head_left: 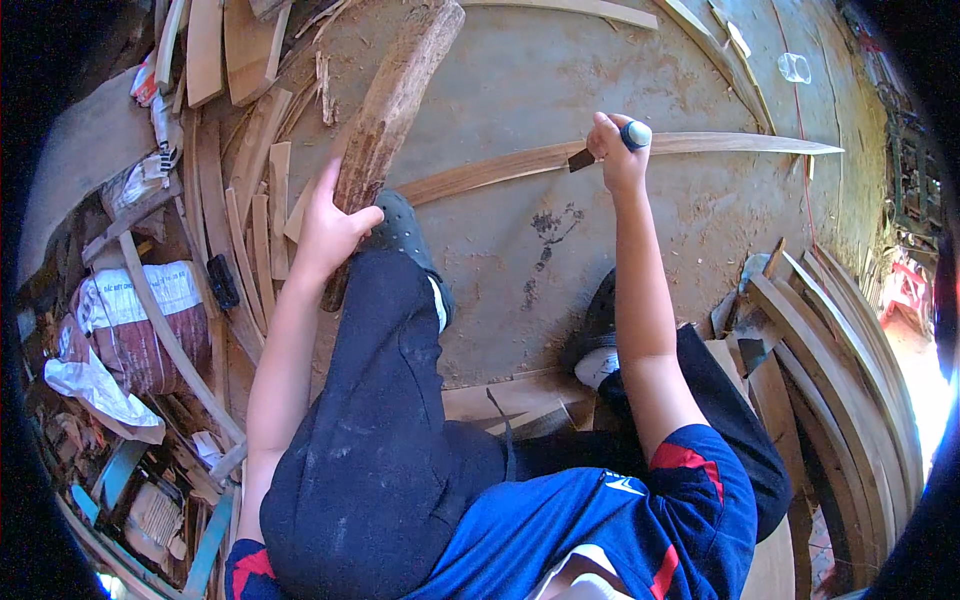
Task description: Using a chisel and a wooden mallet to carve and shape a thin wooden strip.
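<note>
My left hand (338,225) is closed round a thick, rough, weathered piece of wood (400,95), which slants up and away beside my left knee. My right hand (622,160) is wrapped round the handle of a flat-bladed hand tool (636,134), its round end pale with a dark blue ring. The short dark blade points left from my fist, over a long, thin, curved wooden strip (490,175) on the floor. Whether blade and strip touch, I cannot tell. Near the left end of that strip is my clog (405,235).
Wooden offcuts (205,50) and strips lie heaped along the left, beside a white and brown sack (150,325). Curved boards (830,370) are stacked at my right. A clear plastic cup (794,68) lies at the far right, with shavings scattered over the floor.
</note>
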The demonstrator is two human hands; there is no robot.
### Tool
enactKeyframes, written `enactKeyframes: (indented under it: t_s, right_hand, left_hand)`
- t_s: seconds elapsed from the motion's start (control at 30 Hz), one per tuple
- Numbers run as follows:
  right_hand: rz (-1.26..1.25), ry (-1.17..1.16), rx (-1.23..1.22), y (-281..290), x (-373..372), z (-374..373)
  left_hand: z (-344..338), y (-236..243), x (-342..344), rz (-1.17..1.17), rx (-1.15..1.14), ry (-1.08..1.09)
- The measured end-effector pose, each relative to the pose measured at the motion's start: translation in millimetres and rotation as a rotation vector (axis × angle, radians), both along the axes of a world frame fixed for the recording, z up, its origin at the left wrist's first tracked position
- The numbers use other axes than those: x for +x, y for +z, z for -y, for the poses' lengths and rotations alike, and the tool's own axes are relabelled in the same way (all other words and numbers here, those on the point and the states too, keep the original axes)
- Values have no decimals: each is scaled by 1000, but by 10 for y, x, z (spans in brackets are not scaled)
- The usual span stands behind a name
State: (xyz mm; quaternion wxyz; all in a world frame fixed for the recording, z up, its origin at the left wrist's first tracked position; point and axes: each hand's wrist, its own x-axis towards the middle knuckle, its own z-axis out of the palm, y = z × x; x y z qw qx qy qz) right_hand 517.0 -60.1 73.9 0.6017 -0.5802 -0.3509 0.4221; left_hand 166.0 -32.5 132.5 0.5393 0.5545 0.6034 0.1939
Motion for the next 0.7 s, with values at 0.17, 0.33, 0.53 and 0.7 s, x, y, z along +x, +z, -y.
enactKeyframes:
  t_s: [0.17, 0.33, 0.53, 0.7]
  right_hand:
    - [10, 23, -8, -31, -16, -16]
    - [68, 20, -35, -67, -83, -76]
    - [488, 40, 6, -54, -305, -244]
    - [567, -63, 216, -67, -496, -301]
  left_hand:
    - [0, 67, 18, 18, 3, -10]
    - [27, 91, -22, -115, 189, -83]
    - [78, 703, 222, -199, 499, -293]
    - [162, 1026, 432, 85, 702, -446]
